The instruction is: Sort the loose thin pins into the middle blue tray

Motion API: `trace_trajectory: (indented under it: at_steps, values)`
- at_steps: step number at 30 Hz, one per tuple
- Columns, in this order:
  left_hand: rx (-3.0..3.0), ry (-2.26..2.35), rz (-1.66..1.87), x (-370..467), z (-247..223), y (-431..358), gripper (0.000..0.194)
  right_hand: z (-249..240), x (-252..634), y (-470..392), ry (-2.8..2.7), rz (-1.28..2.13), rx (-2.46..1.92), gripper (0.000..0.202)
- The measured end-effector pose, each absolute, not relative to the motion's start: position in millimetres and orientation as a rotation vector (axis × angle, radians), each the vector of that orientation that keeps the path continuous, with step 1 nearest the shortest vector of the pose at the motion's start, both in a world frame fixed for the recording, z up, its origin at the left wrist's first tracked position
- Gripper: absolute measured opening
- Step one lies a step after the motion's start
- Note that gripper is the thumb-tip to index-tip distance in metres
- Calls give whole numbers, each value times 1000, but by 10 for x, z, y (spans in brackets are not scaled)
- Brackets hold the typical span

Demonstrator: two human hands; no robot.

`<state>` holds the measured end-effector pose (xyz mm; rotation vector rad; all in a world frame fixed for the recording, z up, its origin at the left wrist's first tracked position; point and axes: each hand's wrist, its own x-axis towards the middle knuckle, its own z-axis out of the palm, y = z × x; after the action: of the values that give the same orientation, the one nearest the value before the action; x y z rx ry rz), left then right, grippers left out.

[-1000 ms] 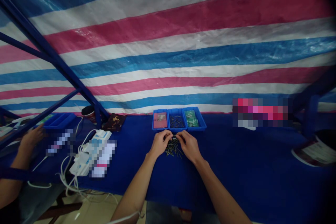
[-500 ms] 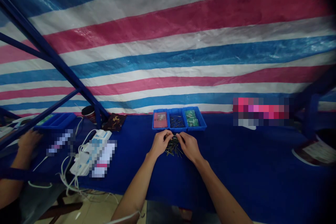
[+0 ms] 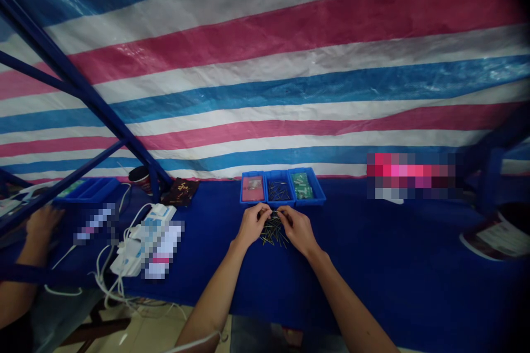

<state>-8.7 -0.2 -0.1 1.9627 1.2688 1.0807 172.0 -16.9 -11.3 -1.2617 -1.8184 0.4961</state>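
Close together over the blue tabletop, my left hand (image 3: 252,225) and my right hand (image 3: 298,228) are both pinched at the fingertips. Between them seems to be a thin, small piece, too tiny to name. Just below the fingers lies a loose pile of thin, dark metallic sticks (image 3: 272,234), perhaps screws or pins. Beyond the hands stands a blue tray (image 3: 318,197) with three compartments. Its left part has a pink-red item (image 3: 252,192), the middle has similar thin dark pieces (image 3: 279,191), and the right has green pieces (image 3: 302,190).
To the left lie a white power strip (image 3: 143,242) with tangled cables, a dark packet (image 3: 180,192) and a dark cup (image 3: 139,177). A co-worker's hand (image 3: 42,222) is near another blue tray (image 3: 93,190). A round container (image 3: 497,234) stands at far right; blue frame bars (image 3: 83,88) slant at left.
My hands stay almost in place over the pile, with the fingertips shifting very slightly. The co-worker's hand at the left has moved a little.
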Motion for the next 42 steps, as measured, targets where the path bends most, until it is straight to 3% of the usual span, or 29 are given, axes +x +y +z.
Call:
trace_trajectory:
  at_steps: [24,30,42]
  values:
    - [1957,1273,1047,-83,20,-17,23,-117,1741,-168,-1866,421,-1344,37]
    - [1939,1267,1053,-86,38,-20,25,-98,1732,-170,-1785,514,-1282,22]
    - [1952,1259,1072,-89,16,-14,22,-98,1743,-156,-1751,494,-1217,20]
